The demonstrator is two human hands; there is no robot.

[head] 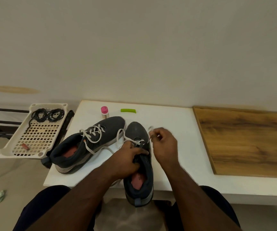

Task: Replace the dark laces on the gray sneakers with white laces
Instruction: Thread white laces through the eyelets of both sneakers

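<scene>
Two gray sneakers sit on a white table (176,124). The left sneaker (91,144) lies angled and carries a white lace through its eyelets, loose ends trailing. The right sneaker (138,162) points away from me, heel over the table's front edge. My left hand (129,157) grips its tongue and upper. My right hand (163,144) pinches one end of a white lace (126,139) just right of the shoe's eyelets; the lace crosses the lowest eyelets and loops off to the left. Two coiled dark laces (47,115) lie in a white plastic tray (18,147) at the left.
A small bottle with a pink cap (104,112) and a green plastic piece (128,110) stand at the table's back. A wooden board (251,142) covers the table's right part. The tray rests on a dark rack and holds a small reddish item (25,146).
</scene>
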